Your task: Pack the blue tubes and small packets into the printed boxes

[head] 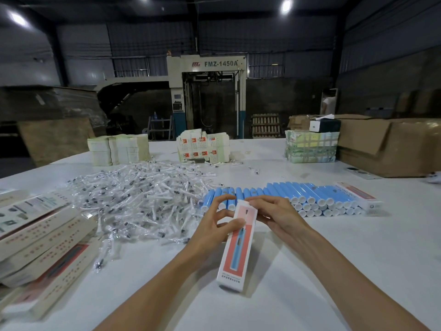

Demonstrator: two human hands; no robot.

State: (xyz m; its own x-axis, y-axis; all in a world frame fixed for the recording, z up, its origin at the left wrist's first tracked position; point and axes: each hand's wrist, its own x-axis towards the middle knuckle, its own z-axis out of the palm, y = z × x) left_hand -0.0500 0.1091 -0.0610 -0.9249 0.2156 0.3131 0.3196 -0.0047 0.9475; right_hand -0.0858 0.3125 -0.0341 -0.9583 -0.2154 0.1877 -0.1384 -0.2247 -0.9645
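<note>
A long printed box [238,247], white with a red panel and a blue tube pictured on it, is held over the white table [334,271]. My left hand [214,225] grips its left side with the thumb on the front. My right hand [274,211] holds the box's far end from the right. Behind the hands lie several blue tubes [310,194] with white caps, stacked in rows. A big heap of small clear packets [143,197] with white parts inside spreads to the left.
Several printed boxes [40,244] are stacked at the left edge, and one [358,194] lies right of the tubes. Flat box stacks [119,149], [205,146] and a wrapped bundle [310,146] stand at the back. Brown cartons [393,144] sit far right. A person [328,101] stands beyond.
</note>
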